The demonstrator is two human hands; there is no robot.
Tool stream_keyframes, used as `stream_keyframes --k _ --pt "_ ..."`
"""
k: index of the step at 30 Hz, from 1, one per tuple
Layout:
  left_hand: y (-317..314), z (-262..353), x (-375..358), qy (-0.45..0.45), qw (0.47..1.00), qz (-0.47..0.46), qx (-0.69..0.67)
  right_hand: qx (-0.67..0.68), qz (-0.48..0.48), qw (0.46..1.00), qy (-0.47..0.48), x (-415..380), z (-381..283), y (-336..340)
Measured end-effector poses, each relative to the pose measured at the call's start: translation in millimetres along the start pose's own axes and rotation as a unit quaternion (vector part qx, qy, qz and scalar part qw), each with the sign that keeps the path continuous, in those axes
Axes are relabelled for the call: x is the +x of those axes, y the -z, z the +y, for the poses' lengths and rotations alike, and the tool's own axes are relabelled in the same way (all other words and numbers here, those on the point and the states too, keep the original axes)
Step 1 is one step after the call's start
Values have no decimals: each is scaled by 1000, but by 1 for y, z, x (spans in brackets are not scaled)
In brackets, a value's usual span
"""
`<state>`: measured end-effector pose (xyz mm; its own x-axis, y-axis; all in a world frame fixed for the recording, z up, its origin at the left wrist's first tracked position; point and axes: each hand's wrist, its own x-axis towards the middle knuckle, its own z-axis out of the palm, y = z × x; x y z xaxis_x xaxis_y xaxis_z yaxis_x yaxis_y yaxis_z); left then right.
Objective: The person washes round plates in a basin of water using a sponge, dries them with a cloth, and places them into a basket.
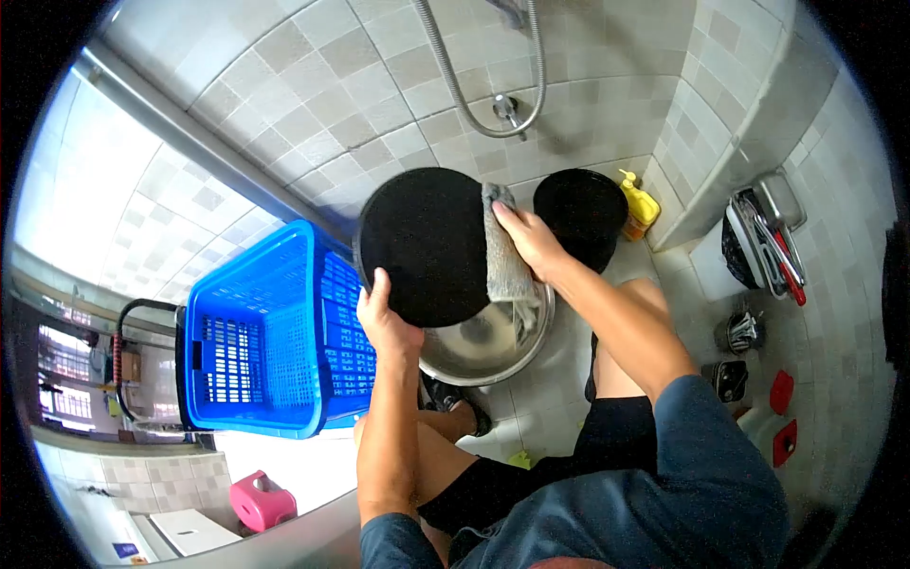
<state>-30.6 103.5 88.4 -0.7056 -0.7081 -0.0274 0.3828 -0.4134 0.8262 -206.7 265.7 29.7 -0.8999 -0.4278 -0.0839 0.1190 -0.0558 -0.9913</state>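
Note:
My left hand (pixel 389 321) grips the lower left edge of a round black tray (pixel 422 242), thumb over its face. The tray is held up at a tilt, its flat dark side toward me. My right hand (pixel 533 245) is closed on a folded grey cloth (pixel 507 256) that lies against the tray's right edge. A loose end of the cloth hangs down over a metal basin (pixel 517 365) on the floor. The tray covers the basin's far left part, and cloudy liquid shows inside.
A blue plastic basket (pixel 303 379) stands at my left. Behind the basin are a round black container (pixel 580 213) and a yellow pump bottle (pixel 643 207). A shower hose (pixel 455 90) hangs on the tiled wall. Utensils (pixel 777 242) sit at the right.

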Motion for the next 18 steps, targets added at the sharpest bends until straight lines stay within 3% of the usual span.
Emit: stream_keyframes --k 2,6,9,13,14,16,17,18 --pt "-5 3 3 -2 995 -2 -102 232 -120 952 -160 -30 -13 -6" --pt "-7 -2 5 29 984 42 -172 340 -226 901 -145 -63 -30 -24" --pt "-3 -6 6 78 981 22 -174 304 -219 916 -145 -65 -35 -13" --pt "16 -11 15 135 987 -20 -89 262 -175 948 -48 -67 -47 -2" --pt "27 -16 17 114 988 69 80 247 -155 956 -3 -67 -48 0" --pt "32 -15 11 73 967 102 223 241 -160 957 22 -67 -44 4" --pt "34 -15 8 74 966 104 223 107 -145 977 113 -68 -42 6" --pt "32 -11 3 79 988 27 129 -30 -127 971 201 -69 -41 7"
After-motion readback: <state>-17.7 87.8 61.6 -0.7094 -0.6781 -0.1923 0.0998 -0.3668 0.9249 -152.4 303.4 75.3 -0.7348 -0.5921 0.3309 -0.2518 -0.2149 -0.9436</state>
